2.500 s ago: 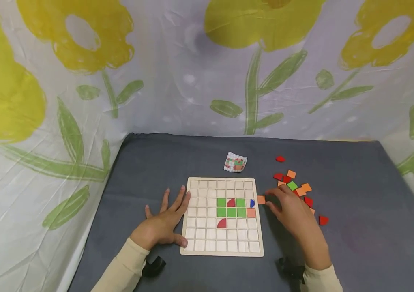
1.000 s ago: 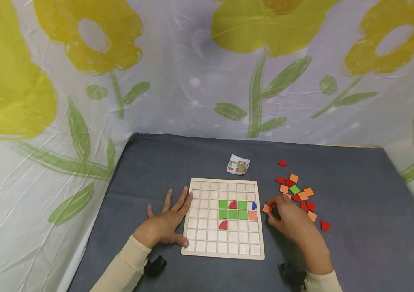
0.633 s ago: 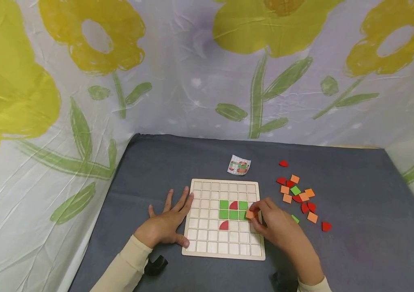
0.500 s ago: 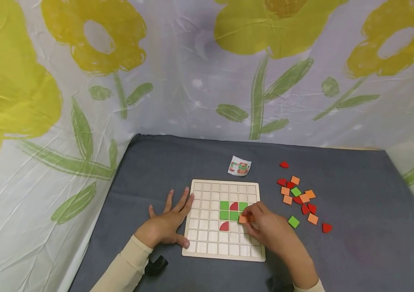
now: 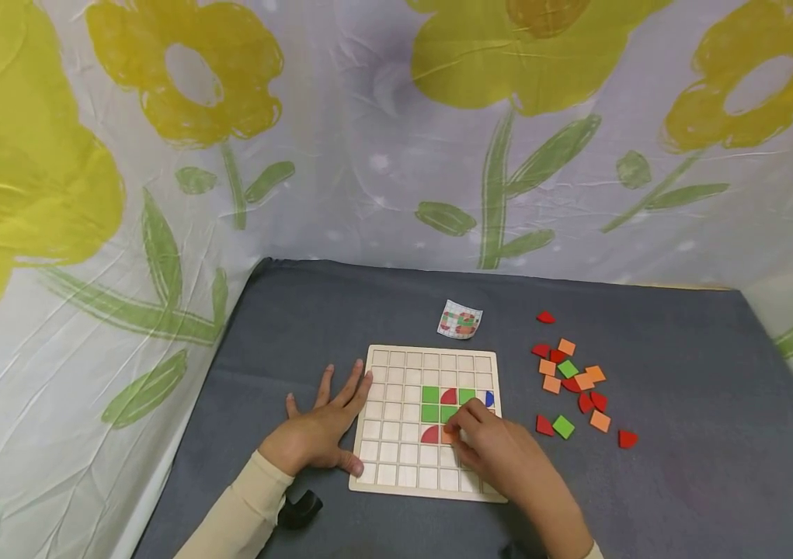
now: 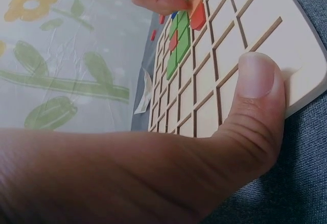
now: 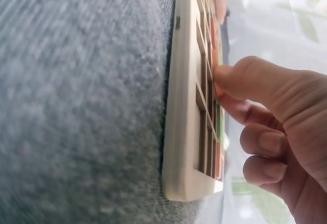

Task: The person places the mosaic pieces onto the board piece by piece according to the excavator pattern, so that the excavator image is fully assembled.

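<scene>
A pale wooden grid board (image 5: pixel 387 453) lies on the dark cloth. My left hand (image 5: pixel 317 432) rests along its left edge with fingers spread; the thumb (image 6: pixel 255 89) presses the near corner in the left wrist view. Between thumb and forefinger, my right hand (image 5: pixel 501 454) pinches an orange square tile (image 5: pixel 446 437) at a cell just right of a red quarter-circle tile (image 5: pixel 429 435). Whether the tile lies flat in the cell is hidden by the fingers. Green square tiles (image 5: pixel 430 395), another red quarter-circle (image 5: pixel 448 397) and a piece with blue (image 5: pixel 489 399) sit in the rows above.
Loose red, orange and green tiles (image 5: pixel 583 381) lie scattered right of the board. One green tile (image 5: pixel 563 427) and a red one (image 5: pixel 544 425) are nearer the right forearm. A small patterned card (image 5: pixel 460 319) lies behind the board. A black curved object (image 5: pixel 300 510) sits beneath the left wrist.
My right hand has carried the orange tile from the cloth beside the board leftward over the grid to the cell by the lower red piece. The left hand stays on the edge.
</scene>
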Demonstrator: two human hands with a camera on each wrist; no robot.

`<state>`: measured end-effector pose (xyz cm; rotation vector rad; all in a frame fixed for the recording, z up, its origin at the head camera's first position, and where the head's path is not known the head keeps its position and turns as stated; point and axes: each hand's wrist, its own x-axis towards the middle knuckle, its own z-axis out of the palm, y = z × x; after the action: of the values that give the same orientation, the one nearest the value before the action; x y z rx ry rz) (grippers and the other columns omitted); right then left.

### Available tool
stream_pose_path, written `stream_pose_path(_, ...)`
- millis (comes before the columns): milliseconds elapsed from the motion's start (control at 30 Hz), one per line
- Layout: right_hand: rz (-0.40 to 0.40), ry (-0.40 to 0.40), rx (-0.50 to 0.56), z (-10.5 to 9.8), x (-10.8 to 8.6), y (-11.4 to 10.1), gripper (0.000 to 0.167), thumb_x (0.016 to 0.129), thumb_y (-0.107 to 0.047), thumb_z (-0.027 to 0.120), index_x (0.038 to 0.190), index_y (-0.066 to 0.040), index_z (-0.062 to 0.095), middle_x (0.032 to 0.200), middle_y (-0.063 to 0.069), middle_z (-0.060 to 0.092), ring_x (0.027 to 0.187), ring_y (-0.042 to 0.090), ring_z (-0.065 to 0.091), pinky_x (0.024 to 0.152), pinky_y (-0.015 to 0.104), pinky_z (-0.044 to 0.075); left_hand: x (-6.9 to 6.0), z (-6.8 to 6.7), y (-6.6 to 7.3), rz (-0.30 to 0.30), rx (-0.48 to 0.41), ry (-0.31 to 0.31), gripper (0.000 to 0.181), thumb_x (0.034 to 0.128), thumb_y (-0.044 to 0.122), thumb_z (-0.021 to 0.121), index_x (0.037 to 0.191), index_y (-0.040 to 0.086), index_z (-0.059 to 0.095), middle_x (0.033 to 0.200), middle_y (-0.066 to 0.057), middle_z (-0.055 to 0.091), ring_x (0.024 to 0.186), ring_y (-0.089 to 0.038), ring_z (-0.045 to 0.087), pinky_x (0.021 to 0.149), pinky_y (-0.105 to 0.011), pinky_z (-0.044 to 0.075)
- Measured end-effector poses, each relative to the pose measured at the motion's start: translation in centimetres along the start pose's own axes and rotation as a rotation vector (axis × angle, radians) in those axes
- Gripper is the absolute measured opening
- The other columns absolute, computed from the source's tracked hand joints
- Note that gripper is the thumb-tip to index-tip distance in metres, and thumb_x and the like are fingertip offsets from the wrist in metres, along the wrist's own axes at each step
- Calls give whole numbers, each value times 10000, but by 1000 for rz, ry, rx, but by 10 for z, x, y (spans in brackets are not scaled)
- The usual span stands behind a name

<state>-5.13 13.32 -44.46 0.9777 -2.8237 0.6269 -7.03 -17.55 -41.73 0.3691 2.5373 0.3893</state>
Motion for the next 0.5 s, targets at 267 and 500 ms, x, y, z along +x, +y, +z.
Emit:
stream_pose_path(267,25,-27,55,-2,-3,1,148,931,-169,822,1058,-188,748,1064,-59,619,662,1,522,575,204,482,-3,2,1,-14,3,-7,1403,678,474,953,1725,245,47,1782,17,-119,1609,-419,-169,1032,-939,23)
stream_pose_path(500,182,42,15,-25,-9,27,193,938,-209,833,1104,-155,751,1071,-40,633,699,46,521,544,218,442,-3,1,3,-9,19,10,1394,686,461,954,1725,230,54,1785,1,-102,1609,-435,-151,1032,-940,34)
